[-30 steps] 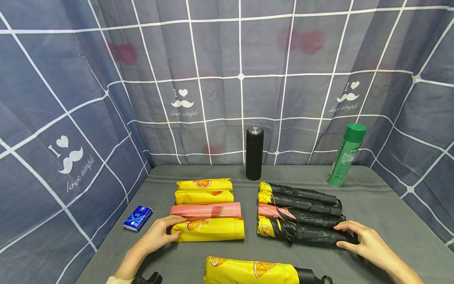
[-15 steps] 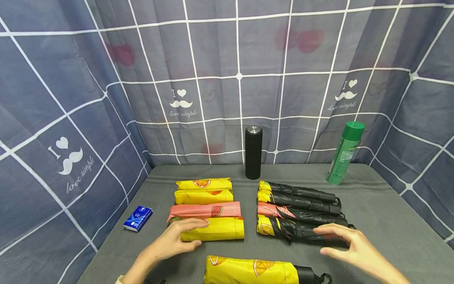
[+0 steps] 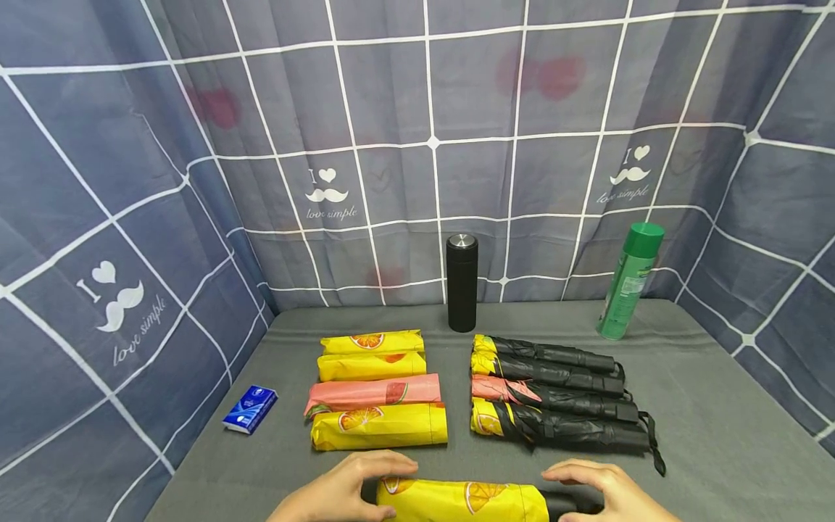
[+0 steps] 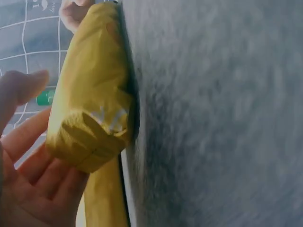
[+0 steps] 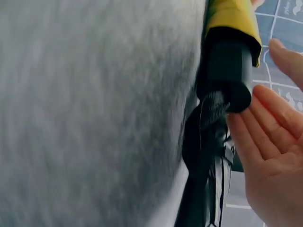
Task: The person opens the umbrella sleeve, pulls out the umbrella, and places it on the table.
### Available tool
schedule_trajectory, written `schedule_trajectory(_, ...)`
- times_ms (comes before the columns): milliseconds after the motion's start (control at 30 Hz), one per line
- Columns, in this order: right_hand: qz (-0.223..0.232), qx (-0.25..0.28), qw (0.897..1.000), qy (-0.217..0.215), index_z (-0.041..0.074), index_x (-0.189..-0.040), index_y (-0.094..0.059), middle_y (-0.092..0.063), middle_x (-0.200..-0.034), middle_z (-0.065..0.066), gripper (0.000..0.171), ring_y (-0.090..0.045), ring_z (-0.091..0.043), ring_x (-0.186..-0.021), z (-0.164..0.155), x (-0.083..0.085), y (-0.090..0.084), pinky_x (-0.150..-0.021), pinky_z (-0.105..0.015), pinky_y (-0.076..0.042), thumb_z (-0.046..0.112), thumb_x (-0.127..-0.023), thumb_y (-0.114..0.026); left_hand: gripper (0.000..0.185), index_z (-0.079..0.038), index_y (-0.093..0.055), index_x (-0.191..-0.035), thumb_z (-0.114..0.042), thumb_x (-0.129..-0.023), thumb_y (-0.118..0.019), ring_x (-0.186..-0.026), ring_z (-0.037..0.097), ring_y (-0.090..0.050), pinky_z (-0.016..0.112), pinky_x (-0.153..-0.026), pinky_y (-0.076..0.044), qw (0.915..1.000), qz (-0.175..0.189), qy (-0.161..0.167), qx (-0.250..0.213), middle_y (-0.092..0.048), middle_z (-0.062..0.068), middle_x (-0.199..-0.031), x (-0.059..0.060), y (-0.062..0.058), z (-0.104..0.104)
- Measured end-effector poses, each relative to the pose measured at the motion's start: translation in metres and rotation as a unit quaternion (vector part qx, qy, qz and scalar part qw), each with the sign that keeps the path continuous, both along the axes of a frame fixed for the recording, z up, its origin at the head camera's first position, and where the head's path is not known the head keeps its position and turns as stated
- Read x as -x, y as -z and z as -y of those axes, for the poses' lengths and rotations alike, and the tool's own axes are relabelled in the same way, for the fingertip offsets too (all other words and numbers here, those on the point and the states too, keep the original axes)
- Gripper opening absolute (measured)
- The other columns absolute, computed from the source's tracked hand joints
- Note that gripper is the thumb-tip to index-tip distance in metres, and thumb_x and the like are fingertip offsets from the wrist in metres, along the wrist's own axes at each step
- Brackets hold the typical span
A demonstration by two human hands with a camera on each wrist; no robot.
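Two hands frame the yellow umbrella (image 3: pixel 463 502): my left hand (image 3: pixel 349 493) open at its cloth end, my right hand (image 3: pixel 603 493) open by its black handle (image 5: pixel 227 71). Beyond them, curtain writing (image 3: pixel 331 212) reads "love simple".

A grey cloth-covered surface (image 3: pixel 717 406) fills the lower half of the frame. Left of centre lies a stack of four sleeves: three yellow sleeves (image 3: pixel 378 426) with orange-slice print and one pink sleeve (image 3: pixel 372 392) between them, all touching side by side. Right of centre lie four folded umbrellas (image 3: pixel 554 395) with black canopies, side by side, handles toward the right. A black flask (image 3: pixel 462 283) stands upright at centre rear. A green spray can (image 3: pixel 629 281) stands at right rear, leaning slightly. A blue tissue packet (image 3: pixel 250 409) lies at lower left. A blue-grey checked curtain (image 3: pixel 417 109) printed "love simple" encloses rear and sides.
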State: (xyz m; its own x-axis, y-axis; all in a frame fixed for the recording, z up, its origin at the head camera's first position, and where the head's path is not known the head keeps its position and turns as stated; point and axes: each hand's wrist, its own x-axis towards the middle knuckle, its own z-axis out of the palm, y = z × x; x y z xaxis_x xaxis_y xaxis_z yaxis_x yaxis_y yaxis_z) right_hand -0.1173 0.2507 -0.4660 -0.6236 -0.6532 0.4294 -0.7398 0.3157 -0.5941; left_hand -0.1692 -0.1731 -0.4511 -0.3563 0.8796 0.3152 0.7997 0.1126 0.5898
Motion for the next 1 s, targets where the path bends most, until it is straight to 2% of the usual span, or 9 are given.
schedule_trajectory(200,0.025,0.013,0.999,-0.047,0.011,-0.123,-0.059,-0.063,-0.115,0.000,0.044,-0.060,-0.012,-0.102,0.002,0.005,0.008,-0.076,-0.027,-0.051,0.009,-0.081,-0.074,0.047,-0.006,-0.049,-0.136,-0.017,-0.092,-0.063,-0.116,0.013,-0.052,0.029,-0.092,-0.046,0.9991,0.020,0.028,0.023,-0.055,0.005,-0.130,0.001,0.008,-0.002)
schedule_trajectory(367,-0.007,0.016,0.998,-0.055,0.011,-0.124,-0.058,-0.063,-0.115,-0.001,0.050,-0.060,-0.012,-0.101,0.002,0.008,0.014,-0.076,-0.028,-0.052,0.014,-0.078,-0.078,0.050,-0.009,-0.047,-0.139,-0.020,-0.093,-0.062,-0.116,0.013,-0.052,0.031,-0.093,-0.045,0.9976,0.052,0.014,0.043,-0.054,0.004,-0.132,0.000,0.012,-0.001)
schedule_trajectory(500,-0.031,0.006,0.998,-0.046,0.012,-0.124,-0.058,-0.063,-0.115,0.000,0.052,-0.060,-0.012,-0.101,0.002,0.009,0.019,-0.076,-0.027,-0.051,0.019,-0.077,-0.079,0.056,-0.011,-0.042,-0.143,-0.022,-0.092,-0.063,-0.117,0.012,-0.049,0.031,-0.095,-0.043,0.9922,0.108,0.004,0.061,-0.051,0.002,-0.134,-0.001,0.014,0.000)
schedule_trajectory(600,-0.056,-0.002,0.998,-0.043,0.011,-0.123,-0.058,-0.063,-0.114,-0.001,0.052,-0.060,-0.012,-0.101,0.003,0.010,0.023,-0.076,-0.026,-0.051,0.021,-0.077,-0.080,0.060,-0.012,-0.039,-0.144,-0.024,-0.091,-0.064,-0.116,0.011,-0.049,0.031,-0.095,-0.043,0.9889,0.130,-0.001,0.071,-0.050,0.001,-0.135,-0.002,0.015,-0.001)
schedule_trajectory(667,-0.067,0.001,0.997,-0.041,0.011,-0.122,-0.058,-0.063,-0.112,-0.001,0.051,-0.060,-0.012,-0.099,0.003,0.011,0.026,-0.077,-0.024,-0.050,0.021,-0.077,-0.080,0.060,-0.010,-0.039,-0.144,-0.024,-0.091,-0.064,-0.115,0.010,-0.049,0.030,-0.094,-0.044,0.9903,0.120,-0.001,0.070,-0.051,0.001,-0.134,-0.002,0.016,-0.002)
schedule_trajectory(800,-0.071,0.012,0.997,-0.040,0.010,-0.119,-0.060,-0.064,-0.109,-0.003,0.047,-0.061,-0.013,-0.097,0.005,0.012,0.026,-0.077,-0.022,-0.050,0.017,-0.077,-0.079,0.059,-0.008,-0.042,-0.142,-0.025,-0.091,-0.064,-0.112,0.009,-0.053,0.029,-0.091,-0.046,0.9964,0.062,0.002,0.058,-0.055,0.002,-0.131,0.000,0.017,-0.004)
schedule_trajectory(900,-0.048,0.013,0.998,-0.028,0.011,-0.118,-0.061,-0.064,-0.108,-0.001,0.043,-0.061,-0.012,-0.095,0.006,0.009,0.022,-0.074,-0.023,-0.051,0.015,-0.079,-0.078,0.057,-0.008,-0.044,-0.141,-0.026,-0.091,-0.064,-0.112,0.010,-0.053,0.028,-0.091,-0.046,0.9980,0.025,0.000,0.057,-0.056,0.003,-0.130,0.001,0.014,-0.004)
schedule_trajectory(1000,-0.030,0.014,0.999,-0.002,0.014,-0.117,-0.061,-0.064,-0.107,0.002,0.040,-0.061,-0.010,-0.092,0.010,0.006,0.014,-0.069,-0.024,-0.051,0.012,-0.080,-0.076,0.055,-0.010,-0.044,-0.141,-0.024,-0.091,-0.064,-0.112,0.009,-0.053,0.028,-0.091,-0.046,0.9980,0.010,-0.013,0.061,-0.056,0.001,-0.129,0.003,0.006,-0.003)
